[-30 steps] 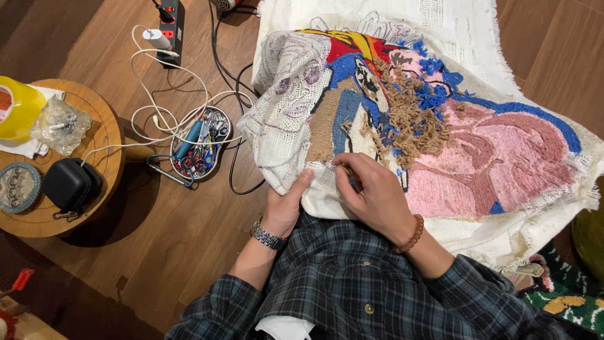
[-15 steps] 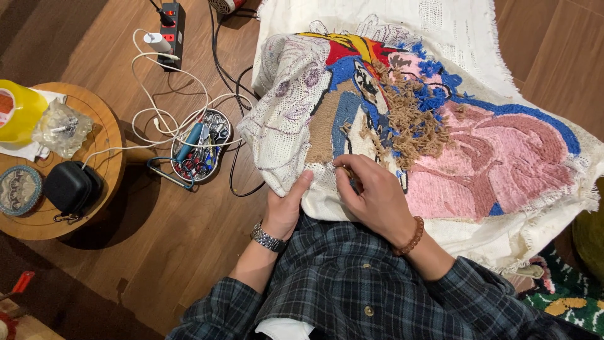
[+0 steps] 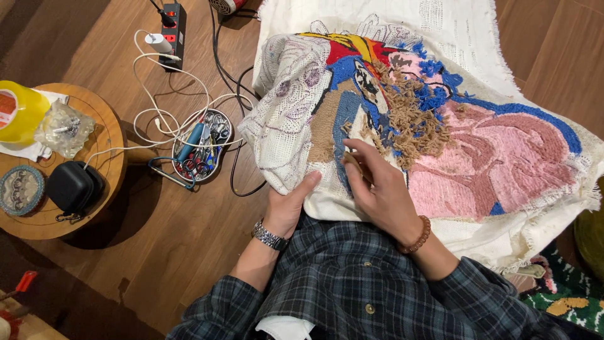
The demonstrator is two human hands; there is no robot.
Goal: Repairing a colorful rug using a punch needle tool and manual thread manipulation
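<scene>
**A:** What is held by the hands?

**B:** A tufted rug [image 3: 440, 126] is spread over the lap and the wooden floor [image 3: 163, 252], seen from above. The left hand [image 3: 286, 208] is closed on a folded-over white flap of the rug near its lower left edge, the thumb laid on top. A metal watch [image 3: 269, 236] is worn on that wrist.

**A:** And the right hand?

**B:** The right hand [image 3: 377, 189] is laid on the rug just beside the left, its fingertips [image 3: 349, 160] pinched together on the brown and blue pile near the middle. Whether a thread or tool is pinched there cannot be told. A bead bracelet [image 3: 418, 236] is worn on that wrist.

**A:** How is the rug coloured?

**B:** Pink pile is seen toward its right side, edged in blue, with shaggy tan yarn in the middle and red and yellow near the top. The backing is white and frayed at the edges.

**A:** What lies around it?

**B:** Left of the rug, on the floor, a small dish of scissors [image 3: 204, 145] is tangled in white cable [image 3: 157, 113]. A power strip [image 3: 173, 25] is placed near the top edge. At the far left, a round wooden worktop [image 3: 107, 132] is seen, carrying a yellow tape roll [image 3: 19, 113], a clear bag [image 3: 63, 129] and a black case [image 3: 72, 186].
</scene>
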